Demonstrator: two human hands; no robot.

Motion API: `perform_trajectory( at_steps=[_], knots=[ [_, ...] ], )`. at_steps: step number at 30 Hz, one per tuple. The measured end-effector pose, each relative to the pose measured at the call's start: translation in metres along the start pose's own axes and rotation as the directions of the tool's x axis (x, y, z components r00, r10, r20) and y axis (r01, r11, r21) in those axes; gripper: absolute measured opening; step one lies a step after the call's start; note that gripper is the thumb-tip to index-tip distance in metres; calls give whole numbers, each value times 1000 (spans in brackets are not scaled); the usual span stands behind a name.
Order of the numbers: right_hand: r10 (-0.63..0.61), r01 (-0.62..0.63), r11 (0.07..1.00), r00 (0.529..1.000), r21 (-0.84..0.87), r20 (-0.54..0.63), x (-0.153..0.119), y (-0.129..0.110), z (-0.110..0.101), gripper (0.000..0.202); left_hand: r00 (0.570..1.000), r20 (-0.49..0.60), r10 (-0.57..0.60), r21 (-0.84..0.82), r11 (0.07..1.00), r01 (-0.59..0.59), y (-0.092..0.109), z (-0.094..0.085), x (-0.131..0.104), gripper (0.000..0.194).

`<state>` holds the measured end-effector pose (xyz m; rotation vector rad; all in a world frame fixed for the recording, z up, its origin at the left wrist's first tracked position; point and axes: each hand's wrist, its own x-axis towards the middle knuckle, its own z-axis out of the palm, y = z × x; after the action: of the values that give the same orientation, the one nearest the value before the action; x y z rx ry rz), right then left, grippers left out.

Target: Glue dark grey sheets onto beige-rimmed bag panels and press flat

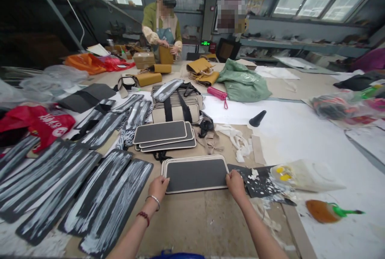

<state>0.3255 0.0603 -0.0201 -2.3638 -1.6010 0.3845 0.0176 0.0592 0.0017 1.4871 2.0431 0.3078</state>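
While both my hands are on it, the panel stack (197, 175) lies directly before me, over the brown sheet (207, 221) on the desk (231, 110); lifted or resting, cannot tell. Fingers of my left hand (159, 189) pinch its left end; those of my right hand (236, 186) pinch the right end. Opposed grip probably holds the layers square and leaves the top face untouched.

Appearance: top panel flat, oblong, corners rounded; dark grey centre, pale cream border. Further pale edges show at the back and left, slightly offset, so several layers.

Outward: behind it, a pile of similar panels (161, 132), unevenly overlapped, likely set there for easy reach. To the left, white-streaked dark strips (116, 207), mostly side by side; I judge this spares the streaked faces from contact. To the right, an amber bottle (320, 211) on its side, green nozzle pointing away from the stack.
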Motion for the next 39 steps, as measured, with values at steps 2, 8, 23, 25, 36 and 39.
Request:
perform_trajectory(
  at_steps=[2,8,23,25,36,39],
  knots=[
    [-1,2,1000,1000,-20,25,0,1,-1,12,1000,1,-14,15,1000,14,1,0,-1,27],
    [12,0,995,993,-103,117,3,7,4,13,997,35,-64,45,997,62,-1,4,1,23],
    [-54,71,991,987,-111,154,9,10,-1,19,990,-7,-138,-43,990,138,2,5,0,18],
    [-58,79,988,986,-129,159,9,9,-2,19,991,-3,-137,-49,989,136,1,6,0,19],
    [-16,26,989,998,-145,64,1,2,1,13,998,36,-51,39,998,50,4,-2,0,24],
    [2,6,991,998,-133,59,-1,-1,0,12,998,29,-57,72,996,55,7,-4,0,24]
  ],
)
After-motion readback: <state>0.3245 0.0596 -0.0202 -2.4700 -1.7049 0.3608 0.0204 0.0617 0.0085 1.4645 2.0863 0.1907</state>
